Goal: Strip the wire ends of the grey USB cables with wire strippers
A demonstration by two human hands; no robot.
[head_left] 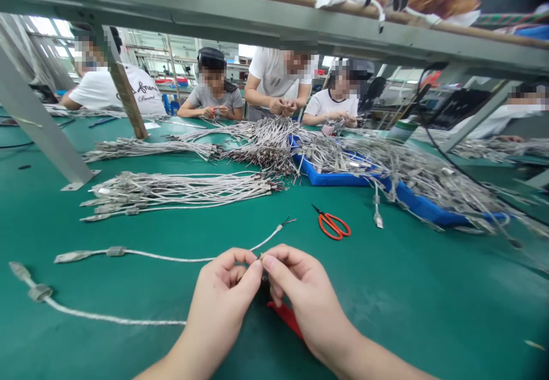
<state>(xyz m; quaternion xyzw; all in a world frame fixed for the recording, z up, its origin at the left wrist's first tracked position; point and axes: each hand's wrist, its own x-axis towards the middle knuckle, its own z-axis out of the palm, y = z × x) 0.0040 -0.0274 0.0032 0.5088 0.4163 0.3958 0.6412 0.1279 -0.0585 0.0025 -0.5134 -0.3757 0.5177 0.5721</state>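
Note:
My left hand (221, 294) and my right hand (304, 300) meet low in the middle of the view, their fingertips pinching a small dark cable end (262, 263). A braided white cable (107, 316) with moulded plugs runs from the left toward my left hand, and its last stretch is hidden. Another white cable (171, 258) lies just above my hands, its stripped wires pointing right, untouched. Under my wrists sits a red-handled tool (285, 318), mostly hidden. Orange-handled scissors (331, 224) lie beyond my right hand.
Bundled cables (180, 190) cover the green work mat (429, 288), and more heap over a blue tray (338, 179). A grey metal shelf beam (257, 23) crosses overhead on angled legs. Several co-workers (274, 80) sit or stand across the bench.

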